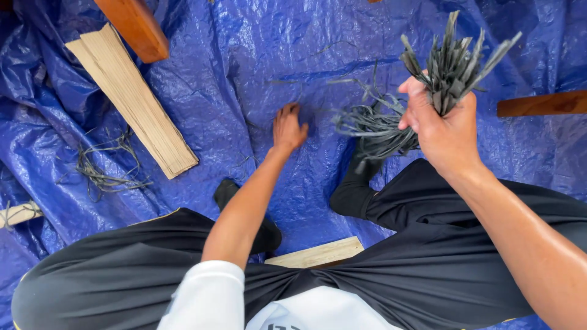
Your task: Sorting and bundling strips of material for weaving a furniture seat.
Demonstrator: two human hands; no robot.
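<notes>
Tarpaulin (244, 73), blue and crumpled, lay beneath you; your right hand (443, 131) gripped grey strips (452, 67), your left hand (288, 128) pressed down, fingertips hidden.

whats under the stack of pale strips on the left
The stack of pale strips lies on the crumpled blue tarp; its top end slips under a brown wooden beam. What lies beneath the tarp is hidden.

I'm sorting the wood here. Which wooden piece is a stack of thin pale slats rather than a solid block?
The fanned stack of pale thin wooden slats on the blue tarp, upper left. The reddish-brown beams beside it and at right are solid.
</notes>
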